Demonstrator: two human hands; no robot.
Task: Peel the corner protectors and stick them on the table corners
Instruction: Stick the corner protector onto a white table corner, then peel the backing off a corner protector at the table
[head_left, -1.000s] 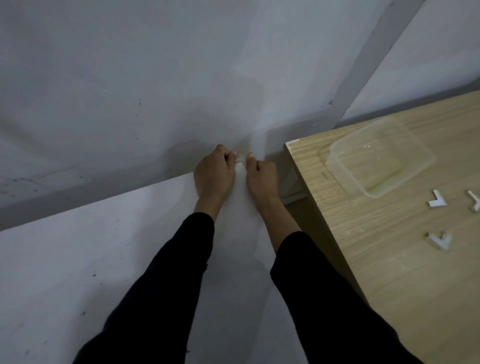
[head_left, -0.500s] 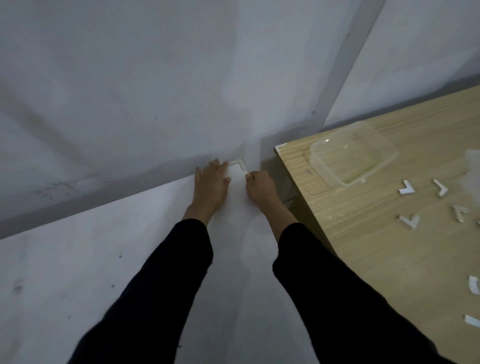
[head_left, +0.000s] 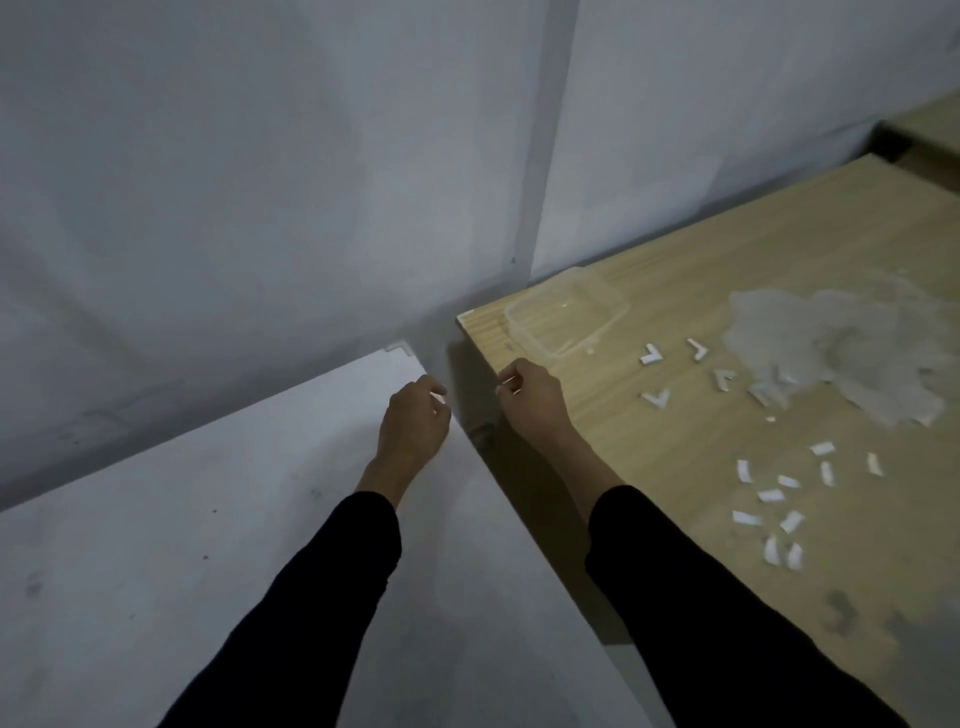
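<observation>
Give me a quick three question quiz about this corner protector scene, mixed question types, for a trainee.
1. True or false: a corner protector already sits on the white table's far corner.
2. Multiple choice: the loose V-shaped protectors lie on A) the white table, B) the wood table, C) inside the clear container.
3. Fill in: the right hand is at the edge of the ____ table, and the left hand is above the white one.

Key: 1 true; 2 B; 3 wood.
</observation>
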